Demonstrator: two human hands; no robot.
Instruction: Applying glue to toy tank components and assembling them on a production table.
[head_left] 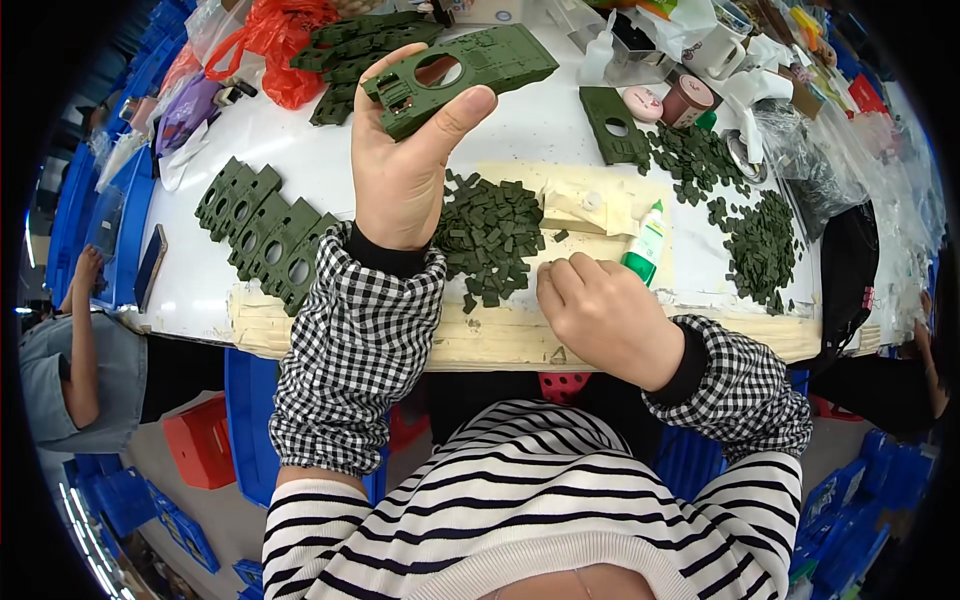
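My left hand point(402, 190) is raised over the table, gripping a dark green plastic model tank hull point(502, 62) between thumb and fingers. The hull has a large round hole in its top. Lower down, my right hand point(612, 318) is closed with its fingertips pinched together. Whatever they hold, if anything, is too small or hidden to tell. Just left of it lies a heap of small green plastic pieces point(488, 235). A green and white glue bottle point(645, 243) with a pointed tip leans beside a tape-covered block point(590, 206), both beyond my right hand.
Several green hull parts point(262, 232) lie in rows at the left, with more stacked hulls point(360, 55) at the back. Another hull part point(612, 126) and further heaps of small pieces point(762, 250) are at the right. Jars point(687, 102), plastic bags and a red bag point(275, 50) crowd the far edge.
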